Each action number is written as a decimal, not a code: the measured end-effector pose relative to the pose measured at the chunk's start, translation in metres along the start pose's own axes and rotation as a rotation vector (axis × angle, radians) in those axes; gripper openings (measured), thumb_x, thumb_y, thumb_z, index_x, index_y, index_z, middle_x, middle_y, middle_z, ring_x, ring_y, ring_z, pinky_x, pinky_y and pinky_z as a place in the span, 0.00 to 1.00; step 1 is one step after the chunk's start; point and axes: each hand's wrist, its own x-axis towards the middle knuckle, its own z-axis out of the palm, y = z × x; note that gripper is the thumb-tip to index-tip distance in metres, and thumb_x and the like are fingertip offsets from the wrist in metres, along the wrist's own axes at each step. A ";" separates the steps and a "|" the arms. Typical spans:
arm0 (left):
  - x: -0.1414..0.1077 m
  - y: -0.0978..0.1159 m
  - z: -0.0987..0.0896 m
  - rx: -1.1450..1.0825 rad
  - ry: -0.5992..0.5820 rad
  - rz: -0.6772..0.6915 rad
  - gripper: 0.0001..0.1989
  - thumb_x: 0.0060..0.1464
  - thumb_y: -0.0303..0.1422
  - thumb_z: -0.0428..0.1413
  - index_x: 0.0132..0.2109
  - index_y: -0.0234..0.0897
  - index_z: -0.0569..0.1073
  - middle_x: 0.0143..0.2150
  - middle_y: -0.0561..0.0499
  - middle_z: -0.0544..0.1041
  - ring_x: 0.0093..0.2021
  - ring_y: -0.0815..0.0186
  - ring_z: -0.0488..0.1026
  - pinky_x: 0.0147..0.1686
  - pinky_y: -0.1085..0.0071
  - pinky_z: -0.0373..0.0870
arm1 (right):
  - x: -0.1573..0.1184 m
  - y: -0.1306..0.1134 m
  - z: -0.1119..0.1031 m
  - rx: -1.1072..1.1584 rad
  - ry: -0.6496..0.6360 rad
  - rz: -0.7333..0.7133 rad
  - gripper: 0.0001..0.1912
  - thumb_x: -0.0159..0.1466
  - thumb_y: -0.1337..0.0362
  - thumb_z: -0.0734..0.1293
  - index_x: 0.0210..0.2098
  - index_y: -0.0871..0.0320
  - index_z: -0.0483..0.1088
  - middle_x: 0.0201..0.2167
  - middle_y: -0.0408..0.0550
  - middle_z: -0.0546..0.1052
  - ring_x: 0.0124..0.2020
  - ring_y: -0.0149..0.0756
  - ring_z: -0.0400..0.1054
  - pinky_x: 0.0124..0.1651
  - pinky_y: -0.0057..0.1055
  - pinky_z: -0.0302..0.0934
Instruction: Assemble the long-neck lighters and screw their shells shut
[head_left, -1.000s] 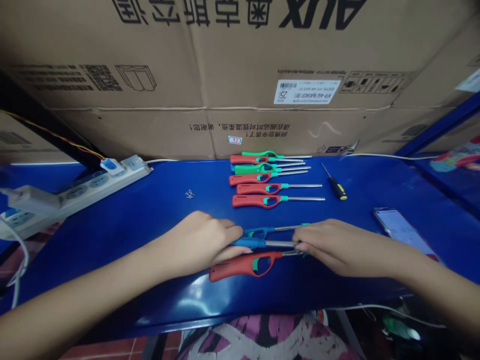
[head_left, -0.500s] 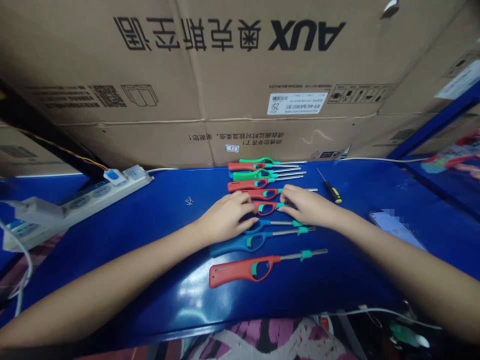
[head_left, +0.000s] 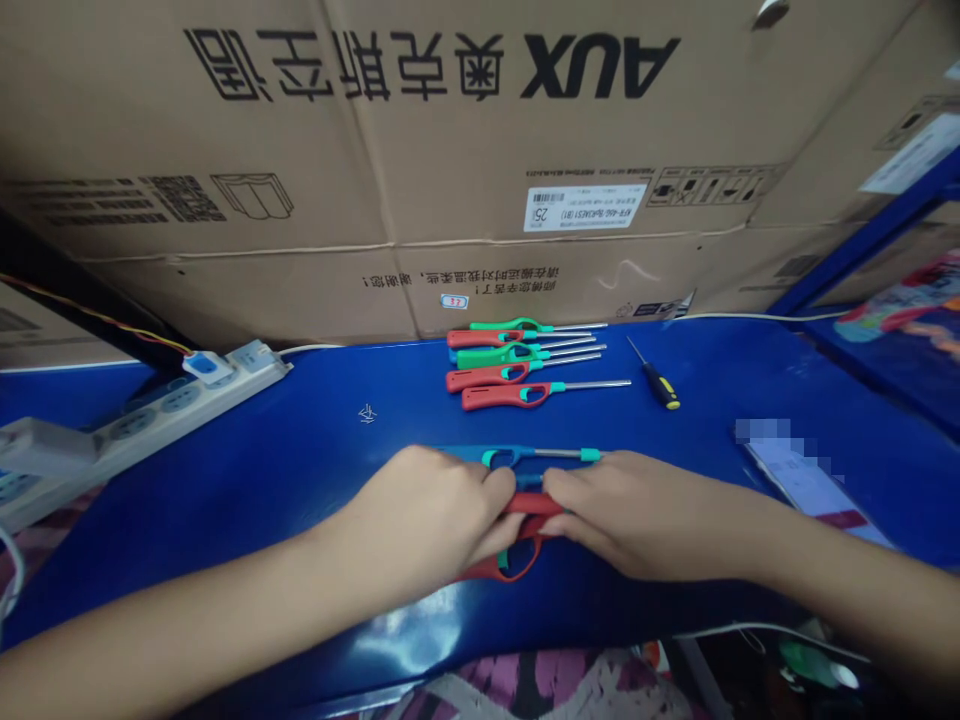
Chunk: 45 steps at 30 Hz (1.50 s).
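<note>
My left hand [head_left: 431, 510] is closed around the handle of a red gas lighter [head_left: 534, 504], most of it hidden by my hands. My right hand [head_left: 637, 510] pinches the same lighter's front end. Just beyond lies a blue lighter [head_left: 547, 452] with a teal piece on its metal tube, and part of another blue lighter [head_left: 529, 481] shows between my hands. Another red lighter [head_left: 517, 575] shows its trigger guard just below my hands, the rest covered. Farther back, several red, green and blue lighters lie in a row, the nearest a red lighter [head_left: 499, 398].
A screwdriver [head_left: 660, 385] lies right of the row, with a phone [head_left: 810, 480] nearer me. Small screws [head_left: 367, 413] are scattered on the blue table [head_left: 315, 480]. A power strip [head_left: 180, 400] stands at left. A large cardboard box [head_left: 420, 140] walls off the back.
Both hands have come toward me, bringing a red lighter away from the back row and over the nearer blue and red ones. The view has shifted slightly.
</note>
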 end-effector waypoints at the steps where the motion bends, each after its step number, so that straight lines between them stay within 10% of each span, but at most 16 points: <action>1: -0.005 0.003 -0.002 -0.015 -0.018 -0.001 0.14 0.70 0.41 0.51 0.36 0.40 0.71 0.28 0.54 0.78 0.23 0.60 0.75 0.22 0.66 0.53 | -0.002 -0.003 0.002 -0.013 0.015 -0.018 0.16 0.76 0.57 0.56 0.36 0.57 0.67 0.28 0.45 0.76 0.23 0.37 0.69 0.26 0.35 0.43; 11: -0.029 0.030 -0.015 -0.044 -0.049 0.014 0.06 0.60 0.38 0.62 0.37 0.42 0.75 0.29 0.53 0.81 0.24 0.57 0.78 0.21 0.63 0.58 | -0.015 -0.036 0.011 0.034 0.049 -0.068 0.16 0.75 0.55 0.59 0.35 0.56 0.68 0.24 0.44 0.77 0.19 0.37 0.68 0.22 0.37 0.39; 18: -0.060 -0.010 -0.012 0.046 -0.093 -0.292 0.14 0.67 0.40 0.53 0.34 0.41 0.76 0.21 0.51 0.78 0.19 0.58 0.74 0.22 0.66 0.49 | -0.038 0.004 0.023 0.115 0.067 0.193 0.15 0.77 0.57 0.54 0.35 0.54 0.62 0.22 0.42 0.74 0.21 0.36 0.67 0.24 0.34 0.45; 24: -0.057 -0.019 -0.005 0.037 -0.120 -0.316 0.17 0.69 0.42 0.50 0.33 0.41 0.74 0.24 0.52 0.78 0.22 0.56 0.76 0.24 0.67 0.46 | -0.040 0.017 0.013 0.219 -0.043 0.133 0.19 0.77 0.54 0.54 0.33 0.54 0.62 0.30 0.43 0.75 0.30 0.34 0.68 0.34 0.33 0.55; 29: -0.063 -0.029 -0.005 0.064 -0.112 -0.404 0.20 0.70 0.44 0.46 0.35 0.41 0.74 0.26 0.50 0.79 0.24 0.55 0.77 0.25 0.67 0.48 | -0.047 0.034 0.016 0.391 0.175 0.335 0.16 0.73 0.50 0.62 0.39 0.53 0.73 0.30 0.43 0.76 0.29 0.32 0.66 0.33 0.29 0.58; 45: -0.049 -0.034 0.003 0.150 0.030 -0.181 0.17 0.70 0.40 0.48 0.33 0.40 0.71 0.25 0.52 0.77 0.24 0.58 0.76 0.25 0.66 0.54 | -0.032 0.034 0.010 0.700 0.356 0.386 0.13 0.68 0.52 0.68 0.41 0.56 0.74 0.27 0.42 0.76 0.26 0.30 0.68 0.29 0.27 0.63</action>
